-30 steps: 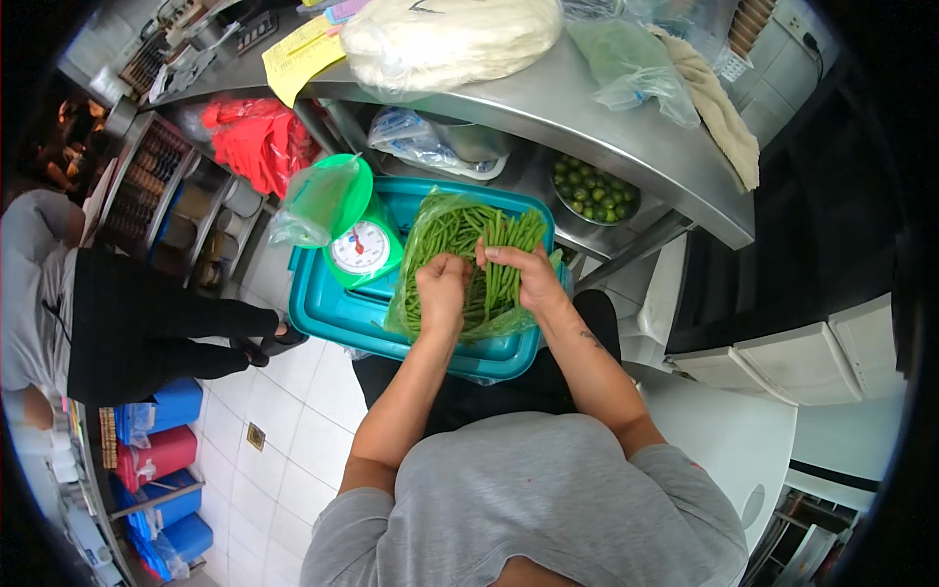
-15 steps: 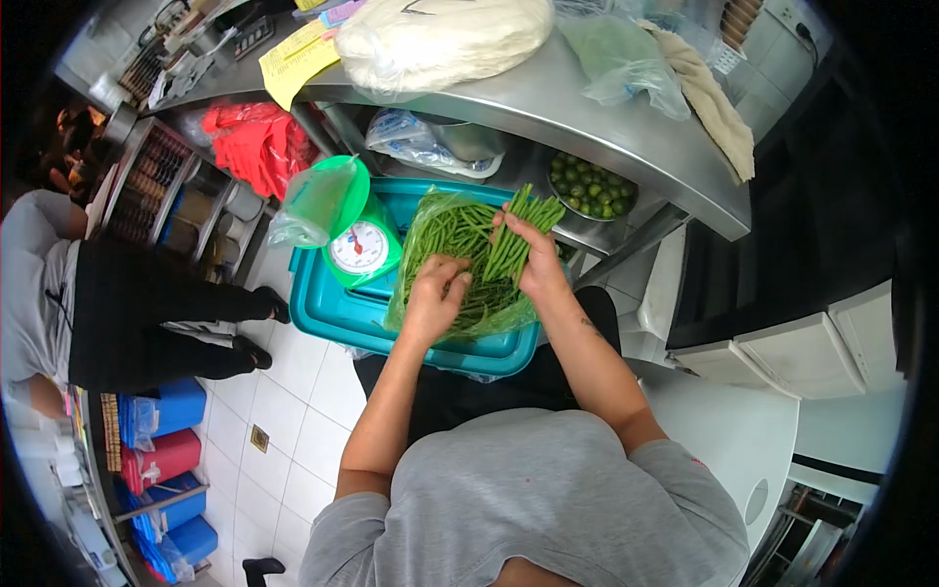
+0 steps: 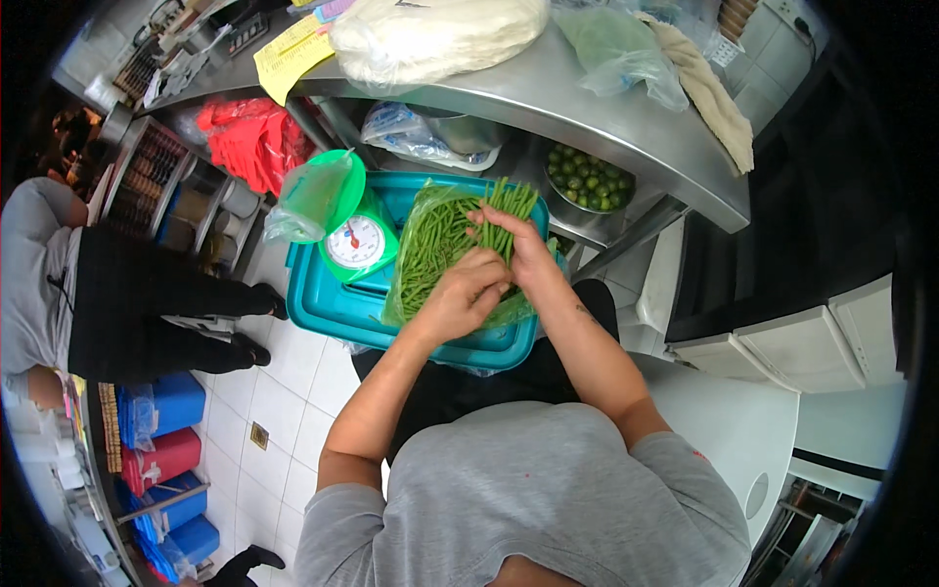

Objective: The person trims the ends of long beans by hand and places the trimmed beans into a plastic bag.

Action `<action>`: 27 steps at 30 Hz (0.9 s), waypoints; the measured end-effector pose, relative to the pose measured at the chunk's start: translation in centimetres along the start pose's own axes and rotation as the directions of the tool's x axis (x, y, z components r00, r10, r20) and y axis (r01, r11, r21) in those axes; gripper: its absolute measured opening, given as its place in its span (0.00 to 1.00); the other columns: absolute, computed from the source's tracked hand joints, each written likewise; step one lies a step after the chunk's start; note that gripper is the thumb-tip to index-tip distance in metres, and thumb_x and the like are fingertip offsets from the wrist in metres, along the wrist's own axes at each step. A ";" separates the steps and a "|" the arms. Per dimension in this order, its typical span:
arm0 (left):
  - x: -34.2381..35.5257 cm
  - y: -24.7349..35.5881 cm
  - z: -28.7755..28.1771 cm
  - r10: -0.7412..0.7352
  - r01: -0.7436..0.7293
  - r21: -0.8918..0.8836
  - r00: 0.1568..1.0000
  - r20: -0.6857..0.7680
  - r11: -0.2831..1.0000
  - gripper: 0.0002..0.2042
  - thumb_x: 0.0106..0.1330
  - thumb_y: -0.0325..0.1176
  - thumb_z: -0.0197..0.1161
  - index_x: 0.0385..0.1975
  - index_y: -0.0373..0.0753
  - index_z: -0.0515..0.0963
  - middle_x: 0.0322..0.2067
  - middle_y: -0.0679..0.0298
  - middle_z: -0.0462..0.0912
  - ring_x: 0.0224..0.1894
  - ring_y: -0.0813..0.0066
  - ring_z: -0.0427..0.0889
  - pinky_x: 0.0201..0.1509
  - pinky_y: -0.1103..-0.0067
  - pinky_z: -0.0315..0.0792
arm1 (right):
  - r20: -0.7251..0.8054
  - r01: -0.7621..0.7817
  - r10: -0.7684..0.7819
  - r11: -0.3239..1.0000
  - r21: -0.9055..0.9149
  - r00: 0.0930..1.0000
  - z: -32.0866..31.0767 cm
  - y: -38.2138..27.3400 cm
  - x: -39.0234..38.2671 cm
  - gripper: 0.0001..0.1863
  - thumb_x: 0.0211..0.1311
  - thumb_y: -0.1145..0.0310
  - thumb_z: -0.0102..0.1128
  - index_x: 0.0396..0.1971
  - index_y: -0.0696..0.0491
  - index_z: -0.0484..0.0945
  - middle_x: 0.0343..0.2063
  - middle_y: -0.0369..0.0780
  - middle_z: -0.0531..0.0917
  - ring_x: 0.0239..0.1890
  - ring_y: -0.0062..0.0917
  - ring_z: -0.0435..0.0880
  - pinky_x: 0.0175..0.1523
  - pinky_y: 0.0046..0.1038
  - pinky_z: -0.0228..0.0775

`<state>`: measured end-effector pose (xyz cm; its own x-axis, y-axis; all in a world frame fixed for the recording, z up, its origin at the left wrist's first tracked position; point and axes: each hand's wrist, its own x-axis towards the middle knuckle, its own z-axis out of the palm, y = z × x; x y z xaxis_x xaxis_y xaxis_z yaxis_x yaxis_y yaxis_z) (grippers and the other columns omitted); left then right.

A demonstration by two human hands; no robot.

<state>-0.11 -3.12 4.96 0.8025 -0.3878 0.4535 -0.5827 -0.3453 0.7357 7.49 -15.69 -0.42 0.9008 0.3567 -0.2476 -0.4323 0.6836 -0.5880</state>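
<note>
My right hand (image 3: 526, 254) is wrapped round a bunch of green beans (image 3: 512, 199), whose tips stick up past the fingers. Close against it, my left hand (image 3: 464, 295) has its fingers curled together at the bunch's lower end; what lies between its fingertips is mostly hidden. Under both hands more long green beans (image 3: 430, 240) fill an open clear green plastic bag (image 3: 398, 298). That bag rests on a teal plastic lid or tray (image 3: 328, 311) over my lap. To its left stands a green dial scale (image 3: 355, 242) with a pale plastic bag (image 3: 311, 199) on top.
A steel table (image 3: 587, 122) curves across the far side, bearing a large bag of white stuff (image 3: 440, 39). Beneath it sit a bowl of small green fruits (image 3: 591, 180) and a red plastic bag (image 3: 256, 145). At left a person in black trousers (image 3: 147, 303) stands near blue bins (image 3: 174, 403).
My left hand has moved right and up from the loose beans to the bunch's lower end. My right hand and the bunch have shifted slightly left.
</note>
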 end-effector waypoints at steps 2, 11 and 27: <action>0.0 0.1 0.2 -0.042 0.042 -0.025 0.999 0.007 0.999 0.02 0.53 0.20 0.56 0.23 0.31 0.71 0.25 0.56 0.71 0.32 0.57 0.73 0.37 0.71 0.67 | 0.011 0.002 -0.002 1.000 -0.015 1.000 0.8 -0.1 -0.4 0.13 0.56 0.71 0.58 0.41 0.57 0.72 0.28 0.37 0.77 0.39 0.28 0.78 0.46 0.34 0.73; -5.6 -4.2 2.6 -0.397 0.206 0.596 0.894 0.208 0.776 0.07 0.51 0.25 0.55 0.31 0.38 0.75 0.33 0.53 0.73 0.35 0.53 0.75 0.42 0.65 0.70 | -0.003 0.094 -0.094 0.988 0.122 0.996 -2.5 -2.6 -1.4 0.13 0.49 0.78 0.60 0.36 0.56 0.69 0.25 0.38 0.73 0.26 0.24 0.75 0.33 0.30 0.72; -5.1 -5.9 3.3 -0.346 0.190 0.623 0.928 0.137 0.758 0.08 0.50 0.31 0.60 0.30 0.38 0.77 0.32 0.57 0.73 0.37 0.58 0.75 0.39 0.69 0.71 | -0.022 0.164 -0.175 0.957 -0.240 0.984 -1.5 -2.4 -3.7 0.10 0.48 0.75 0.62 0.31 0.56 0.73 0.18 0.37 0.75 0.20 0.22 0.74 0.28 0.24 0.65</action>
<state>-1.23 -1.89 -3.30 0.9287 -0.3579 0.0975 -0.3694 -0.8685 0.3306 5.25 -19.63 0.73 0.9631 0.2178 -0.1579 -0.2558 0.5598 -0.7881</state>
